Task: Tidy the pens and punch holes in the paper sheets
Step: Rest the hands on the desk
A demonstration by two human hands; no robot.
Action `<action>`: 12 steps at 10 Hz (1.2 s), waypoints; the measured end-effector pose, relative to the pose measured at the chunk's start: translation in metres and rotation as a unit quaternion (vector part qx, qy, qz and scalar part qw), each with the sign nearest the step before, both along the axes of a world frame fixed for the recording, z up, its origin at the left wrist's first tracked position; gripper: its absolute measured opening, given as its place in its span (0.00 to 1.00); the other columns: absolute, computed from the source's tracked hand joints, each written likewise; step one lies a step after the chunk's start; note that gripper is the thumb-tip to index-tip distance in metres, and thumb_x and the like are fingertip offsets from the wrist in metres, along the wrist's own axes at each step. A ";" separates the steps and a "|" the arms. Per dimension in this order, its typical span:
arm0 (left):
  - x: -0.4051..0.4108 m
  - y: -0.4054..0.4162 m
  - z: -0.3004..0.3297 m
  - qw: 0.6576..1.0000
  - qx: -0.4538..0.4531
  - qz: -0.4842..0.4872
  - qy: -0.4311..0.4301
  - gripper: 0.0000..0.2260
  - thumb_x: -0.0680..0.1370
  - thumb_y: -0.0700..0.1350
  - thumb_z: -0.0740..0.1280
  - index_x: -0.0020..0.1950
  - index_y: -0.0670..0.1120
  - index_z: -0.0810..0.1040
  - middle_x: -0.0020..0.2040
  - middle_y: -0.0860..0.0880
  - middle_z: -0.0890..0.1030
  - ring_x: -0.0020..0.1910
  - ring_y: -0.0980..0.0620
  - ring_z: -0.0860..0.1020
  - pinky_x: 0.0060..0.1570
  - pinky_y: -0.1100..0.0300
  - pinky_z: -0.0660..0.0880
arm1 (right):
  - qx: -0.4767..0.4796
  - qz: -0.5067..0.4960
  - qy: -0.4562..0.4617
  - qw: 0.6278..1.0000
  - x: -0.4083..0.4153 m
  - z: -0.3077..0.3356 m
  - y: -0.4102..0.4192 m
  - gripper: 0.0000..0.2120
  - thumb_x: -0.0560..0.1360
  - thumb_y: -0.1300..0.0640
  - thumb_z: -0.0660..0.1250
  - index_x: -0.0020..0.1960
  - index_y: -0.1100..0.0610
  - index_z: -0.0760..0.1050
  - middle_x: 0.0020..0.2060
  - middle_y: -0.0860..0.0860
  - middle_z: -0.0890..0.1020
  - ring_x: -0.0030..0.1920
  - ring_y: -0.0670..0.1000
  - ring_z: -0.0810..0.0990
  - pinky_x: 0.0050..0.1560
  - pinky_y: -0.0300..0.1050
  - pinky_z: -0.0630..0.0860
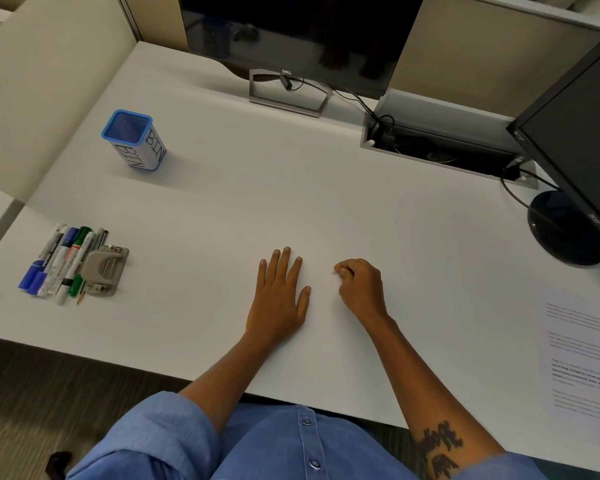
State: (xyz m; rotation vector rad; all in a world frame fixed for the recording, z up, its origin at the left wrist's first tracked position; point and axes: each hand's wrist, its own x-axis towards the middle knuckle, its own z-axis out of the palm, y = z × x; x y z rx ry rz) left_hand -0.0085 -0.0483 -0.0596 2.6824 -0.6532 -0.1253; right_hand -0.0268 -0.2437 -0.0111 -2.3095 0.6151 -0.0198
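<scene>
Several markers and pens (61, 259) lie side by side at the desk's left edge, with a pencil among them. A grey hole punch (105, 270) lies touching their right side. A blue-rimmed pen holder labelled BIN (134, 140) stands upright farther back on the left. Printed paper sheets (582, 355) lie at the right edge. My left hand (279, 294) rests flat on the desk's middle, fingers spread, holding nothing. My right hand (359, 287) rests beside it with its fingers curled in and nothing visible in it.
The white desk (291, 188) carries a Dell monitor (291, 32) at the back and a second monitor (582, 140) with a round base (565, 230) at the right. An open cable tray (440, 147) with cords sits behind.
</scene>
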 end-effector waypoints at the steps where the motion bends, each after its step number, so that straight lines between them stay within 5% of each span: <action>1: 0.000 0.000 0.000 1.000 -0.001 0.001 0.000 0.29 0.87 0.58 0.53 0.86 0.47 0.56 0.87 0.45 0.50 0.87 0.45 0.45 0.84 0.40 0.49 | 0.002 -0.001 -0.006 1.000 -0.001 0.000 0.001 0.07 0.79 0.66 0.68 0.46 0.59 0.83 0.47 0.52 0.85 0.48 0.50 0.83 0.52 0.43 0.81; 4: 0.000 0.000 -0.003 1.000 0.005 0.001 -0.001 0.29 0.87 0.59 0.52 0.86 0.48 0.55 0.87 0.45 0.49 0.87 0.46 0.44 0.84 0.40 0.50 | -0.021 0.003 -0.003 1.000 -0.003 0.000 0.011 0.04 0.76 0.60 0.76 0.45 0.58 0.80 0.45 0.50 0.81 0.41 0.48 0.80 0.42 0.33 0.74; 6: 0.000 -0.001 0.000 1.000 0.002 0.003 0.002 0.29 0.87 0.58 0.53 0.86 0.48 0.56 0.87 0.45 0.49 0.87 0.45 0.45 0.84 0.40 0.50 | -0.061 -0.001 -0.002 0.998 -0.002 0.000 0.017 0.06 0.78 0.59 0.73 0.44 0.59 0.79 0.44 0.51 0.81 0.41 0.51 0.81 0.43 0.43 0.81; 9: 0.000 -0.001 -0.002 1.000 0.003 0.005 0.003 0.29 0.87 0.59 0.52 0.86 0.48 0.55 0.88 0.46 0.49 0.87 0.46 0.44 0.85 0.41 0.49 | -0.170 0.052 0.019 0.984 -0.001 0.005 0.029 0.06 0.82 0.64 0.66 0.49 0.63 0.81 0.47 0.57 0.82 0.48 0.57 0.81 0.46 0.51 0.81; 10: 0.000 -0.001 -0.002 1.000 0.004 0.005 0.002 0.29 0.87 0.59 0.52 0.86 0.48 0.55 0.87 0.46 0.49 0.87 0.46 0.44 0.85 0.41 0.49 | -0.205 0.091 0.074 0.972 0.000 0.007 0.035 0.07 0.81 0.63 0.66 0.58 0.63 0.78 0.55 0.57 0.80 0.56 0.56 0.79 0.53 0.48 0.80; 12: 0.000 -0.001 0.000 1.000 0.006 0.003 0.005 0.29 0.87 0.59 0.51 0.86 0.48 0.56 0.87 0.45 0.49 0.87 0.45 0.44 0.84 0.40 0.50 | -0.251 0.110 0.164 0.948 0.013 0.010 0.043 0.19 0.79 0.58 0.71 0.68 0.61 0.73 0.64 0.57 0.78 0.64 0.55 0.77 0.60 0.45 0.78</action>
